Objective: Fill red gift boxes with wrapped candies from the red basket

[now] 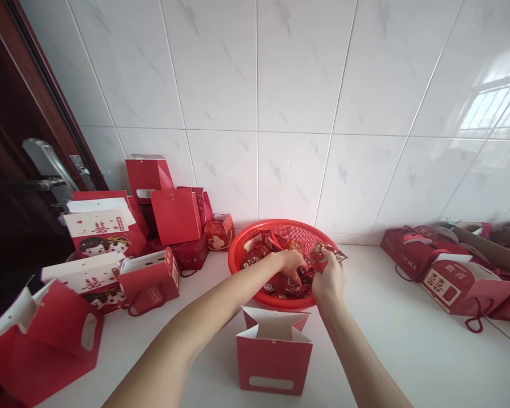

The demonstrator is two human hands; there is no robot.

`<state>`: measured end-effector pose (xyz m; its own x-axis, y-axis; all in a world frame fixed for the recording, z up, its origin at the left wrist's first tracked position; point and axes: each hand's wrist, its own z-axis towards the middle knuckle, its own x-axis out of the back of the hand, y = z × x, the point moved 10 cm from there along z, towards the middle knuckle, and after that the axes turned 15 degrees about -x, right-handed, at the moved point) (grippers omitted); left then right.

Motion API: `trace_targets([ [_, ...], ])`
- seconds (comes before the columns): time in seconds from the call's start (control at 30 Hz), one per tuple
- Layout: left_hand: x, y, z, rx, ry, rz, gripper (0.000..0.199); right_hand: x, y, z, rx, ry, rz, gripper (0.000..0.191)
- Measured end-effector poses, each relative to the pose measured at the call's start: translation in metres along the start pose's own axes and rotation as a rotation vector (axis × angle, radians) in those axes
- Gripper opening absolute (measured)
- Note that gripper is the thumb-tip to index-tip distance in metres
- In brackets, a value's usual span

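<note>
A round red plastic basket by the wall holds many small red wrapped packets. My left hand reaches into it, fingers curled down among the packets; whatever they grip is too small to make out. At the basket's right side, my right hand is closed on a red packet with printed figures, held at the rim. In front of the basket, between my forearms, stands an open-topped red box with a white inside.
Several red and white gift boxes are piled at the left, beside a dark door with a metal handle. More red boxes with cord handles lie at the right. A white tiled wall rises behind the basket.
</note>
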<state>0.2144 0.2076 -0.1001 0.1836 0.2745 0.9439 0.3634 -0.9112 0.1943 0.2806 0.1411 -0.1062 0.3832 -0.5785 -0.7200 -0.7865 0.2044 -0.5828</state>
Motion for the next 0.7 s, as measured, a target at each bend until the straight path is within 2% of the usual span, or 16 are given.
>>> trace_targets([
  [0.07,-0.007,-0.007,-0.004,0.063,-0.057,0.003,0.011,0.001,0.0,0.0,-0.003,0.008,0.0,0.019],
  [0.27,-0.016,-0.027,-0.029,0.261,-0.14,0.009,0.022,0.005,-0.004,-0.002,0.021,0.061,0.024,0.018],
  [0.47,-0.014,-0.022,-0.027,0.236,-0.107,-0.016,0.022,0.007,-0.003,0.002,0.035,0.06,0.012,0.019],
  [0.7,-0.009,-0.02,-0.021,0.186,0.027,-0.012,0.072,0.008,-0.002,0.006,0.052,0.037,0.003,0.019],
])
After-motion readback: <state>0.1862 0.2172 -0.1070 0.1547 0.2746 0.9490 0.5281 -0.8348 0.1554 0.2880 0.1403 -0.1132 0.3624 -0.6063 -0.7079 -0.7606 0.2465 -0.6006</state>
